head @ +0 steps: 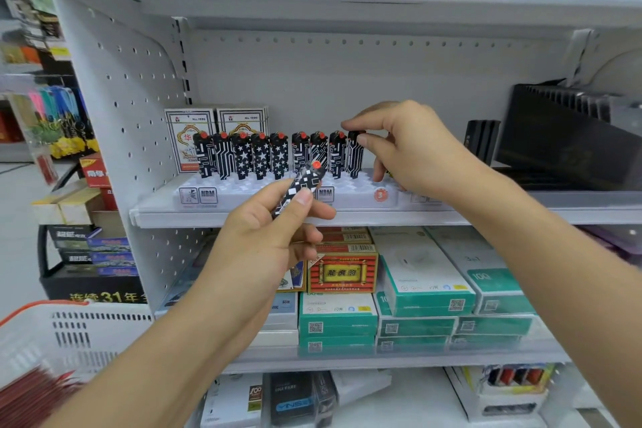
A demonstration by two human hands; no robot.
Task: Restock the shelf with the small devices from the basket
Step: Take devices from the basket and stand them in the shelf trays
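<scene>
White pegboard shelving fills my view, with a slotted display tray (347, 189) along the front of the middle shelf (399, 217). My right hand (413, 149) is pinched closed on the cap of the last lighter (355, 155) at the right end of the standing row (278, 156), thumb in front and forefinger arched over it, wrist level. My left hand (274, 236) waits lower, closed on a checkered lighter (301, 186) held slantwise between thumb and fingers, red cap up, just in front of the tray. The basket (66, 334) sits at my lower left, well apart from both.

I judge the risk is in the seating: if I press the right one down crooked it could miss its slot and tip into its neighbour, toppling the row. My left lighter, gripped loosely at an angle, could also slip and fall to the boxes (417, 292) on the shelf below.
</scene>
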